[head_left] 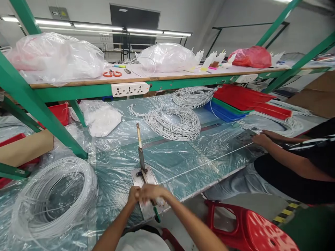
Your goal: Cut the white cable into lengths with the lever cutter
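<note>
My left hand (134,195) is closed beside a small metal hand tool with an upright lever (141,158), mounted on a worn plate (154,179). What its fingers hold is hidden. Touching or almost touching it, my right hand (151,192) is blurred over the lower part of the tool, its fingers smeared. A thin white cable (204,165) runs from near the tool across the plastic-covered table to another person's hands (262,138) at the right. At the left lies a large coil of white cable (56,198).
More cable coils (172,123) lie at the table's middle. Red, green and blue trays (235,104) are stacked at the back right. A green frame post (39,104) slants at the left. A shelf (167,76) carries plastic bags. A red stool (251,226) stands at the lower right.
</note>
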The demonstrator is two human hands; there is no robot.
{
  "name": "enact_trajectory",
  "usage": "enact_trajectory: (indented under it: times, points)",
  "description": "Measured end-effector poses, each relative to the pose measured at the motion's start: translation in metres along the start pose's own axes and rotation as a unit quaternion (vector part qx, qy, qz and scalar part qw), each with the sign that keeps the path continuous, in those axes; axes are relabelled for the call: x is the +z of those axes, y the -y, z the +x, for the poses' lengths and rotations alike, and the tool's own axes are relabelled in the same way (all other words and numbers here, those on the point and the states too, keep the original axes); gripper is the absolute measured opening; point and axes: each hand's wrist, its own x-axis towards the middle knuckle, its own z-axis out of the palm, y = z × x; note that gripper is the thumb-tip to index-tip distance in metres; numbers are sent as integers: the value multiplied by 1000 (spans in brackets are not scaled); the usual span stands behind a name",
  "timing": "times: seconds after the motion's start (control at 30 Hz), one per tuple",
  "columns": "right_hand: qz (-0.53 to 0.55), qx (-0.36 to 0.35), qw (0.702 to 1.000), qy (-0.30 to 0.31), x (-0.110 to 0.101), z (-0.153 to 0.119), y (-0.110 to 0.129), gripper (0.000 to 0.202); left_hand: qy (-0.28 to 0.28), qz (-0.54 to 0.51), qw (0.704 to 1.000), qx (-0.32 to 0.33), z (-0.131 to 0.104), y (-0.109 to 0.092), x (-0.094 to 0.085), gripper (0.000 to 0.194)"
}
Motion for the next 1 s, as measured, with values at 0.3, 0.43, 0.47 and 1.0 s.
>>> enact_trajectory:
  times: [0.3,0.43,0.47,1.0]
  points:
    - [85,-12,973,-217,-125,106,92,50,-37,10,999,-3,11,13,7,44]
    - [105,14,979,-172,-123,122,104,63,-43,18,999,3,12,14,7,43]
    - [109,17,980,-167,-122,119,105,64,-43,21,999,4,12,13,7,43]
    - [136,155,965,-159,-25,-133,-30,65,-70,55,996,-5,12,13,8,43]
